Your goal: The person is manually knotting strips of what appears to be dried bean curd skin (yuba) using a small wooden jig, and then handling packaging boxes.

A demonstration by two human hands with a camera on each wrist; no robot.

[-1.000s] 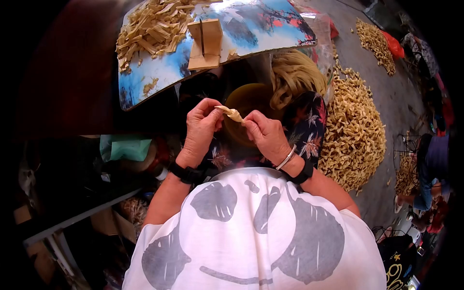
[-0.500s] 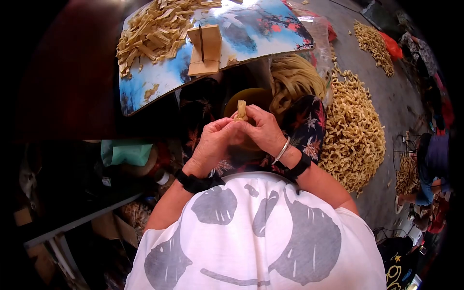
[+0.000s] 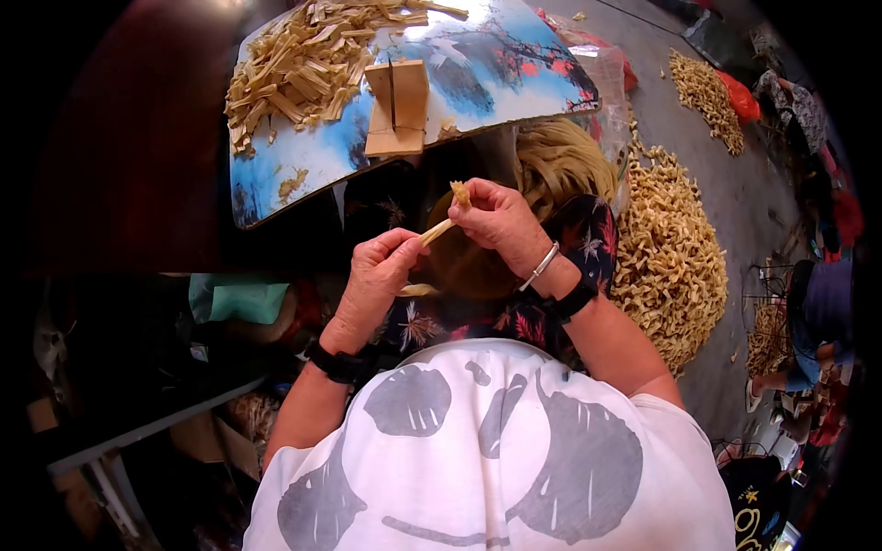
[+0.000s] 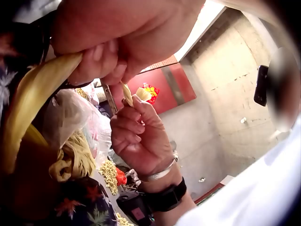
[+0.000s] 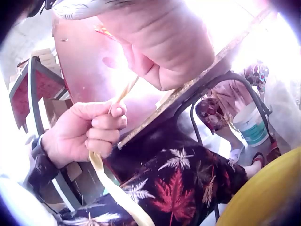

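Observation:
A pale yellow, flexible strip runs taut between the two hands in the head view. My left hand pinches it with thumb and fingers; the strip's long tail hangs out below that hand in the right wrist view. Higher and to the right, my right hand grips the other end, where a bunched tuft sticks up past the thumb. In the left wrist view the right hand shows its curled fingers around the strip. Beneath both hands, between the knees, is a yellow basin.
Ahead stands a painted tabletop with a heap of short cut pieces and a wooden block with an upright blade. A bundle of long strips lies by the right knee. Beyond it, a big pile of knotted pieces covers the floor.
A short twisted piece was between the hands first, then the hands came together around an upright end. Now they are apart, left hand lower left, right hand upper right, with strip stretched between.

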